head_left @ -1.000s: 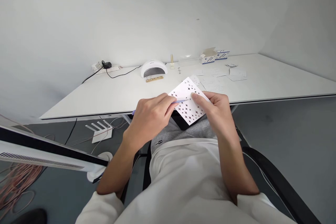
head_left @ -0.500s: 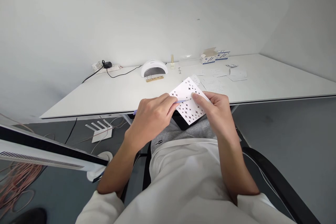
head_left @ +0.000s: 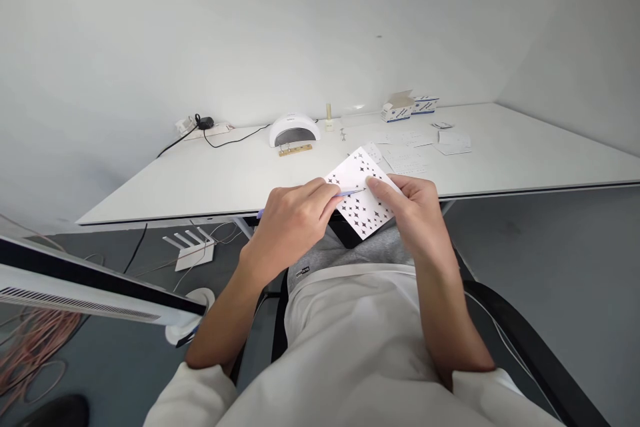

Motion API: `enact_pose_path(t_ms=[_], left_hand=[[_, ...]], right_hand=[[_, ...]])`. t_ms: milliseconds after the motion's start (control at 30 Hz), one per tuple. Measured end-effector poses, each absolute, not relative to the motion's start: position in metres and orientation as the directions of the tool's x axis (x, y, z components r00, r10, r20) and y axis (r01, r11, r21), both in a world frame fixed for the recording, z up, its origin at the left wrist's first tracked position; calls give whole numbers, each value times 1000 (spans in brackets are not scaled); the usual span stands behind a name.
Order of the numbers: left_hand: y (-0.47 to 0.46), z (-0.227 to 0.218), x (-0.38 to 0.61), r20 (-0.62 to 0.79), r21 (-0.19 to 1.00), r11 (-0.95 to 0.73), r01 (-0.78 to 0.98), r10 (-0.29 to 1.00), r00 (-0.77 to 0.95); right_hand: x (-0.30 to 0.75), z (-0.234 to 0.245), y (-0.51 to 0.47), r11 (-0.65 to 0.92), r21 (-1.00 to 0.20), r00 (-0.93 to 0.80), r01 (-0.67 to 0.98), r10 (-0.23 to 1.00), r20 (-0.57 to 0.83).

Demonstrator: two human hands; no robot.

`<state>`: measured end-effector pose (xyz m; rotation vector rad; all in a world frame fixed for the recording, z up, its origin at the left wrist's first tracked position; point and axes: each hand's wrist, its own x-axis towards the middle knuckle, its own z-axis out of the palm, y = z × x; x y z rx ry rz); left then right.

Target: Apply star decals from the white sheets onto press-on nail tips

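Observation:
Just beyond the desk's front edge, my right hand (head_left: 414,208) pinches a white sticker sheet (head_left: 361,215) by its right side, thumb on top. Dark four-pointed stars of several sizes are scattered over the sheet, which is turned corner-down above my lap. My left hand (head_left: 296,215) is closed around lilac tweezers (head_left: 349,193). Their thin tip points right and lies at the sheet's middle, close to my right thumb. Whether a star is caught in the tip is too small to tell.
On the white desk (head_left: 210,177) stand a white nail lamp (head_left: 294,121), a wooden strip (head_left: 295,151), a small bottle (head_left: 329,121) and small boxes (head_left: 399,109). More sheets (head_left: 405,160) lie behind my hands. A white router (head_left: 195,255) and cables are below, left.

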<state>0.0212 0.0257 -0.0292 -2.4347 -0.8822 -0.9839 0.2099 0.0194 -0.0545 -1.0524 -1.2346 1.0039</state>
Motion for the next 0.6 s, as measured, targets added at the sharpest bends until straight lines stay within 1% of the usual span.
enact_pose_path(t_ms=[200,600], left_hand=[[28,-31,21,718,-74,-744,664,423,553],[30,-33,21,719,-44,-753,656,432,544]], right_hand=[[210,-54,20,209,-975,50,-78,977,206],[211,-55,20,215,-971,36,-103,977,212]])
